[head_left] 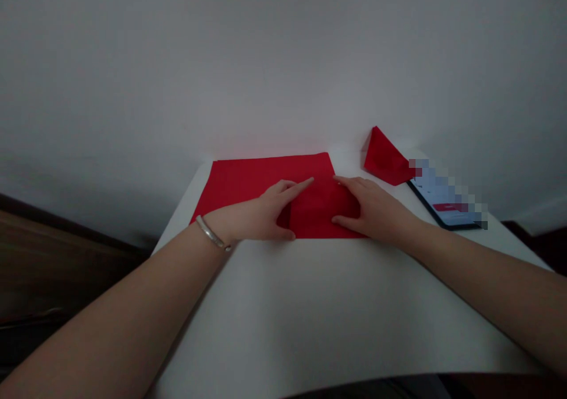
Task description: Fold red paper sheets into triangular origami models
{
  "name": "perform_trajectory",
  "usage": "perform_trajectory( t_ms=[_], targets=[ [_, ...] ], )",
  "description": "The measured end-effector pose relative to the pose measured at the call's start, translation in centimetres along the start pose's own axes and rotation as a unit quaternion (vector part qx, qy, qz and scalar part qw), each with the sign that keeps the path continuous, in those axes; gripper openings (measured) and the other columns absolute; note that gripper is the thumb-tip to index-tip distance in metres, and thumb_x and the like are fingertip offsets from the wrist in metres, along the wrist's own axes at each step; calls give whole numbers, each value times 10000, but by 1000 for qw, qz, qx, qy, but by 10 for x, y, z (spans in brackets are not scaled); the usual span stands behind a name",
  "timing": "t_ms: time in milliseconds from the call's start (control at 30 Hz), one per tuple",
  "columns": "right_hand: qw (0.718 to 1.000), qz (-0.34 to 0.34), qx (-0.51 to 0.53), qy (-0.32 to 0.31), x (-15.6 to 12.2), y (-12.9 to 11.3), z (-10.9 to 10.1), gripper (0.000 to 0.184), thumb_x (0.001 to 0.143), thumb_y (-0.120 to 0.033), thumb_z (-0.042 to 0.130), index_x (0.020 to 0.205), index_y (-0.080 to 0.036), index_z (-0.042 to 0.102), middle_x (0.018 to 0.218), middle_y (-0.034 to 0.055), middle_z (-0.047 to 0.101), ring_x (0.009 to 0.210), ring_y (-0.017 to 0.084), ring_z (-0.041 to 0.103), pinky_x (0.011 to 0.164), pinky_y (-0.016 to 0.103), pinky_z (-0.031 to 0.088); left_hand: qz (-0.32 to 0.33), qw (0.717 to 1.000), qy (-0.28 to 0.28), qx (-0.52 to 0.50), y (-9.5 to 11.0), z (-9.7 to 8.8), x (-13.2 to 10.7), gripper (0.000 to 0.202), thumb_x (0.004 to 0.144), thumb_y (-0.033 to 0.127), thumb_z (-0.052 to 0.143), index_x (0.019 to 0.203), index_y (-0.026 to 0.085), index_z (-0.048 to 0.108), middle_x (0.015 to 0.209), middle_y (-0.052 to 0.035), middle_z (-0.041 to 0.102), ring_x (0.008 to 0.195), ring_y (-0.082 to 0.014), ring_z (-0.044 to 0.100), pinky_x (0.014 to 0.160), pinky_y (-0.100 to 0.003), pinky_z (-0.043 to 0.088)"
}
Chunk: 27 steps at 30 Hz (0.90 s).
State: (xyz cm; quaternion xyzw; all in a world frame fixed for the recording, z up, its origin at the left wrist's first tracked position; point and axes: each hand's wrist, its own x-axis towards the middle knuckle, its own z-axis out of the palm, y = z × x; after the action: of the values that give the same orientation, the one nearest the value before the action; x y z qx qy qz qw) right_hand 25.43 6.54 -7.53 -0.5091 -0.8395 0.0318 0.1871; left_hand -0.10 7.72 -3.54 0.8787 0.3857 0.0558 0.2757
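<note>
A red sheet of paper (248, 180) lies flat on the white table (310, 304), against the far wall. Its right part is folded over into a darker flap (321, 207). My left hand (261, 213) rests on the sheet with the forefinger stretched along the fold and the thumb at the near edge; a silver bangle circles that wrist. My right hand (372, 207) lies flat on the flap's right side, fingers extended and pressing down.
A folded red paper shape (385, 158) stands at the back right of the table. A tablet or phone (443, 201) with a lit screen lies beside it near the right edge. A white wall rises behind; dark wood furniture sits at left.
</note>
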Motion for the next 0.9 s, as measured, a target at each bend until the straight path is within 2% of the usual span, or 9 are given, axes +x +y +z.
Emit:
perform_trajectory(
  t_ms=[133,233,367,467,567,633,733,833,900],
  targets=[
    [997,-6,43,58,2,-1,-3,780,678,-432,723,1361,-191,435,1212,131,566,1123,298,534,973,465,444,26,999,16,-42,-3,2,-1,987,707,208,662,1498,347,88,1438,-76,300,1195,-233,464,1020,-414,404],
    [994,-17,74,78,2,-4,-6,625,716,-312,686,1295,-183,492,1141,121,589,1051,274,567,899,441,482,38,995,65,-67,-2,3,-1,923,726,197,643,1491,348,151,1395,-56,339,1169,-213,470,1011,-381,416],
    [993,-16,99,66,2,-8,-12,413,777,-223,605,1190,-213,587,998,80,660,881,238,619,772,416,512,49,979,141,-142,0,3,-1,855,766,236,629,1487,335,181,1380,-55,393,1132,-185,496,996,-349,436],
    [992,-56,92,72,2,-10,-18,186,810,-209,578,965,-216,682,889,62,676,813,218,621,732,390,510,47,953,194,-228,-1,4,2,655,856,321,546,1457,278,288,1337,-67,487,1081,-174,550,977,-342,453],
    [979,-111,84,148,0,-11,-24,136,820,-188,578,868,-231,698,869,59,676,827,211,616,739,381,507,27,925,271,-266,-4,5,7,447,949,375,369,1332,171,474,1265,-93,575,1158,-183,540,1022,-343,414],
    [966,-151,73,199,-2,-12,-28,144,821,-184,592,871,-257,706,845,48,675,824,208,610,761,390,500,-15,924,282,-257,-7,5,12,448,956,398,345,1293,152,508,1286,-97,579,1184,-186,534,1023,-335,412],
    [949,-199,56,240,-6,-13,-32,169,817,-186,616,910,-290,710,842,34,677,837,211,610,802,410,486,-84,943,256,-197,-10,4,17,492,926,411,405,1341,154,470,1351,-101,542,1224,-208,509,1049,-364,382],
    [944,-219,36,244,-10,-14,-34,193,822,-207,615,947,-318,710,878,24,688,883,219,617,828,420,479,-125,958,243,-87,-11,6,20,517,916,389,418,1353,117,473,1361,-138,531,1276,-266,449,1091,-450,306],
    [947,-218,27,236,-10,-14,-35,189,827,-229,608,941,-339,711,878,12,694,892,220,620,838,423,476,-119,965,231,-23,-11,7,20,553,889,389,478,1367,113,460,1290,-141,587,1239,-282,473,1073,-471,321]
  ],
)
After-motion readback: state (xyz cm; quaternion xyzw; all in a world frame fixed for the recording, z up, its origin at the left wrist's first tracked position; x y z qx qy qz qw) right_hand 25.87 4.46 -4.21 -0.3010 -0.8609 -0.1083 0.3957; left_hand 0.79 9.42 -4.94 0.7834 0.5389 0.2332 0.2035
